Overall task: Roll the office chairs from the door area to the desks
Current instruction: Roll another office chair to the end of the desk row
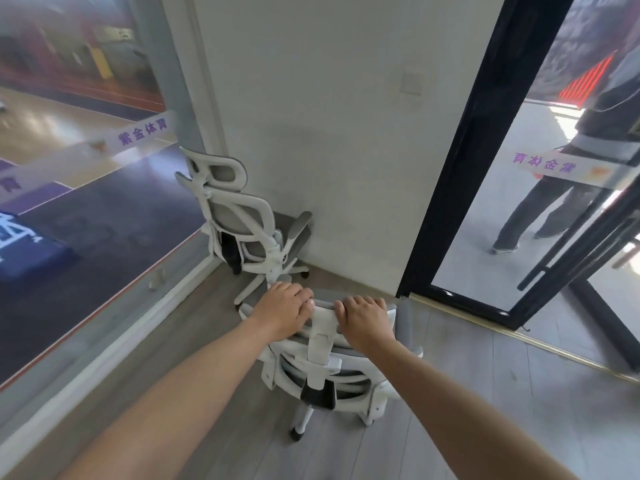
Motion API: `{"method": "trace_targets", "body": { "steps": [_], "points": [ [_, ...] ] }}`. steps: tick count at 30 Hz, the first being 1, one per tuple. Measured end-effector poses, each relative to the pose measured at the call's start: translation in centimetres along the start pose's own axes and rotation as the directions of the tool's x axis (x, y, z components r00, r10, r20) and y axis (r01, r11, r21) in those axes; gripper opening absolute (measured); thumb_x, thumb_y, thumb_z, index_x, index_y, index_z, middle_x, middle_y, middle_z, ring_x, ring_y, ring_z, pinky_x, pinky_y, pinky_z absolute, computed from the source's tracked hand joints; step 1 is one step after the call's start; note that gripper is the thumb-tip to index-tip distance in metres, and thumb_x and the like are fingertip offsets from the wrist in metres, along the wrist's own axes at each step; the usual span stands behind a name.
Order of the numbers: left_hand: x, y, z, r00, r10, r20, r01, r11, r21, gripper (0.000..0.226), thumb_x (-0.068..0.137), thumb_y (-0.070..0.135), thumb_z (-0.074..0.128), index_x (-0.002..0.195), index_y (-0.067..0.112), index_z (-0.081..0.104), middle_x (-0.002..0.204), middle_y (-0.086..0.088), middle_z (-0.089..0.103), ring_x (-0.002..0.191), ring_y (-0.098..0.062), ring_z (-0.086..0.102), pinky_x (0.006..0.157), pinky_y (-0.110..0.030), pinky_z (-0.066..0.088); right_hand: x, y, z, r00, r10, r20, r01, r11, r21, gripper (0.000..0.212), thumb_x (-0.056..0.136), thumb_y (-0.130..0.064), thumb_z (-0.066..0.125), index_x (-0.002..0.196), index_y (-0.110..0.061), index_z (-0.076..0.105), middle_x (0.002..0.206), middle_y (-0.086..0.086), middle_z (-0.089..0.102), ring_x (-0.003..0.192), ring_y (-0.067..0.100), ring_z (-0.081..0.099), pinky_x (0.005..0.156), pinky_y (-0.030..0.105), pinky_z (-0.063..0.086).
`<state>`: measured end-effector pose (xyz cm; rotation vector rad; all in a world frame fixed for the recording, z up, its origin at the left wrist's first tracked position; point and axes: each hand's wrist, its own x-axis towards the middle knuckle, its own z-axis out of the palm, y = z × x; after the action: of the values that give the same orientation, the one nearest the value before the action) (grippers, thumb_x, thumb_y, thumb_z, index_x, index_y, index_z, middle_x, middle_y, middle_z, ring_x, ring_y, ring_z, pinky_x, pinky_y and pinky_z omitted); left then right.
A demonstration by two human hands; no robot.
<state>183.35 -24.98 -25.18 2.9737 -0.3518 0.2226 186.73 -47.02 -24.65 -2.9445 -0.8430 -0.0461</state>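
Note:
A white-framed office chair with grey mesh [322, 368] stands right in front of me, its back toward me. My left hand [282, 310] grips the left end of its headrest, fingers curled over the top edge. My right hand [363, 317] grips the right end of the same headrest. A second, matching office chair [242, 223] stands behind it in the corner, between the glass wall and the white wall.
A glass wall [86, 202] runs along the left. A black-framed glass door [460, 161] stands at the right, with a brass threshold strip [519, 334] on the floor. A person [554, 188] walks outside the door. Grey wood floor [502, 403] spreads to my right.

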Motion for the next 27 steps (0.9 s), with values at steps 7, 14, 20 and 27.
{"method": "trace_targets", "body": {
  "steps": [7, 14, 20, 27],
  "points": [
    [-12.9, 2.6, -1.7, 0.992, -0.123, -0.034, 0.122, 0.992, -0.032, 0.051, 0.1, 0.042, 0.019, 0.115, 0.017, 0.062, 0.11, 0.0, 0.064, 0.106, -0.021, 0.053, 0.101, -0.038, 0.036, -8.2, -6.5, 0.6, 0.99, -0.137, 0.021, 0.138, 0.99, -0.002, 0.024, 0.103, -0.032, 0.035, 0.107, -0.023, 0.057, 0.102, -0.003, 0.064, 0.098, 0.025, 0.059, 0.085, 0.039, 0.038],
    [-26.1, 5.6, -2.7, 0.952, -0.302, -0.046, 0.303, 0.952, 0.035, 0.045, 0.102, 0.044, 0.023, 0.115, 0.02, 0.059, 0.11, 0.0, 0.063, 0.105, -0.021, 0.053, 0.102, -0.039, 0.037, -16.2, -13.1, 0.8, 0.964, -0.266, 0.003, 0.265, 0.962, 0.06, 0.039, 0.103, -0.04, 0.024, 0.102, -0.024, 0.06, 0.096, -0.006, 0.062, 0.094, 0.021, 0.057, 0.079, 0.036, 0.029],
    [-37.0, 10.1, -3.6, 0.867, -0.477, -0.145, 0.482, 0.876, 0.001, 0.051, 0.101, 0.045, 0.021, 0.116, 0.018, 0.061, 0.111, 0.0, 0.063, 0.106, -0.022, 0.053, 0.1, -0.037, 0.034, -22.1, -17.8, 1.2, 0.883, -0.468, 0.023, 0.467, 0.883, 0.053, 0.063, 0.091, -0.044, -0.002, 0.096, -0.022, 0.058, 0.088, -0.005, 0.055, 0.084, 0.022, 0.051, 0.081, 0.037, 0.031],
    [-47.5, 17.6, -4.5, 0.704, -0.654, -0.276, 0.677, 0.735, -0.014, 0.04, 0.102, 0.041, 0.03, 0.107, 0.019, 0.063, 0.099, 0.001, 0.064, 0.098, -0.023, 0.057, 0.093, -0.039, 0.041, -29.0, -21.8, 0.8, 0.762, -0.647, 0.038, 0.645, 0.762, 0.049, 0.066, 0.083, -0.042, -0.008, 0.091, -0.022, 0.055, 0.092, -0.004, 0.061, 0.079, 0.02, 0.043, 0.077, 0.036, 0.021]
  ]
}}
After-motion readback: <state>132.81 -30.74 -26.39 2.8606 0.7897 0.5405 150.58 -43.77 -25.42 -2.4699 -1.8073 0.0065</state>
